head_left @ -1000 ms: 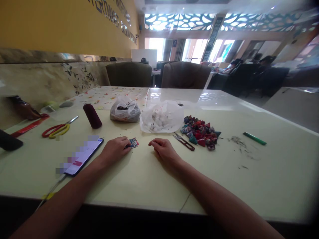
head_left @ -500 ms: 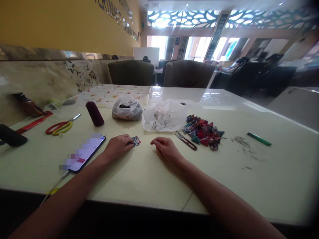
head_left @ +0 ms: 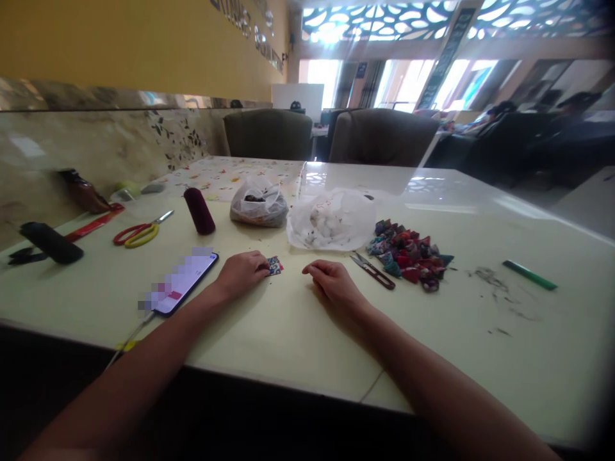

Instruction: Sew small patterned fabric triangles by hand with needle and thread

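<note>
My left hand (head_left: 243, 273) rests low over the table, its fingers closed on the edge of a small blue-and-white patterned fabric piece (head_left: 275, 266) with a bit of red at its side. A short gap to the right, my right hand (head_left: 334, 282) has thumb and forefinger pressed together in a pinch. Whatever may sit in that pinch is too small to make out. Thread snips (head_left: 376, 272) lie just beyond the right hand. Next to them is a heap of small stuffed patterned fabric pieces (head_left: 408, 253).
Behind the hands stand a white plastic bag of stuffing (head_left: 331, 221), another plastic bag (head_left: 259, 203) and a maroon thread cone (head_left: 199, 211). Leftward lie a phone (head_left: 187, 285) with a cable, and scissors (head_left: 139, 234). Thread scraps (head_left: 497, 282) and a green stick-like object (head_left: 530, 274) lie right.
The whole view has shifted, so everything appears a little further right. Both hands keep the same pose, with the fabric piece still in the left.
</note>
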`<state>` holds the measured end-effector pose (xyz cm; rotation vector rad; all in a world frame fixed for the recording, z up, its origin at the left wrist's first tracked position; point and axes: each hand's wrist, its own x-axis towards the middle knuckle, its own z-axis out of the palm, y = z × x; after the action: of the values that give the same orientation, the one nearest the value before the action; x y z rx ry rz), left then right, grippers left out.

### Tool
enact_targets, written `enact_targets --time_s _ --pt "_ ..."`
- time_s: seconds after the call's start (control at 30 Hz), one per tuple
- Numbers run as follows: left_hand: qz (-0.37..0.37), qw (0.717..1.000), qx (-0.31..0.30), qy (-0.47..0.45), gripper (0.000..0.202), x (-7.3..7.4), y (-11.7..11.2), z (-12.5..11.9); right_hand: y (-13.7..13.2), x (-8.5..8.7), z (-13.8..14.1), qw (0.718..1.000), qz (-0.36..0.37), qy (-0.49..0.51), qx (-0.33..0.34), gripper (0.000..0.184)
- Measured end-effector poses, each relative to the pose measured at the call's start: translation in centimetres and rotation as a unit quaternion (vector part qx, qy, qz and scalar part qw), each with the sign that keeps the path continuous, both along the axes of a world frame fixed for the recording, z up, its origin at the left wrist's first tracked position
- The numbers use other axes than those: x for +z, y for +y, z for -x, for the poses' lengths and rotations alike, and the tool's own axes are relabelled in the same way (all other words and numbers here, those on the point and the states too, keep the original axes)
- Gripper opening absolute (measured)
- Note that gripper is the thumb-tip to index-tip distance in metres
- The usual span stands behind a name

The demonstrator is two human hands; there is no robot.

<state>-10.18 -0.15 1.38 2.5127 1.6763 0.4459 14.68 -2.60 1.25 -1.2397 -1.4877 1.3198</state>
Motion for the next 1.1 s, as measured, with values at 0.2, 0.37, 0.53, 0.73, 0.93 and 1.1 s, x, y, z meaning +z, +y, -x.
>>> enact_targets --time_s 0.2,0.37,0.53,0.73,0.93,1.1 --pt "-0.002 1.000 0.004 -0.001 0.021 -0.1 0.0 -0.3 -0.2 0.1 0.0 1.000 0.008 -0.007 0.000 0.032" --pt "0.010 0.999 0.033 -0.034 0.019 -0.1 0.0 -0.7 0.0 -0.3 -0.1 1.000 -0.021 -0.016 -0.001 0.033" --pt "0.040 0.992 0.071 -0.098 0.021 0.0 0.3 -0.2 -0.3 0.0 0.1 1.000 0.015 0.007 -0.008 0.030" --pt "0.072 0.984 0.076 -0.144 0.022 0.1 0.8 0.4 -0.6 0.5 0.3 1.000 0.026 0.010 -0.010 0.025" --pt "0.085 0.983 0.072 -0.142 0.021 0.4 0.6 0.0 -0.1 -0.3 0.0 1.000 -0.016 0.005 0.000 0.030" --pt "0.051 0.993 0.049 -0.094 0.026 0.4 0.2 -0.6 0.1 -0.5 0.0 1.000 -0.027 0.001 0.001 0.031"
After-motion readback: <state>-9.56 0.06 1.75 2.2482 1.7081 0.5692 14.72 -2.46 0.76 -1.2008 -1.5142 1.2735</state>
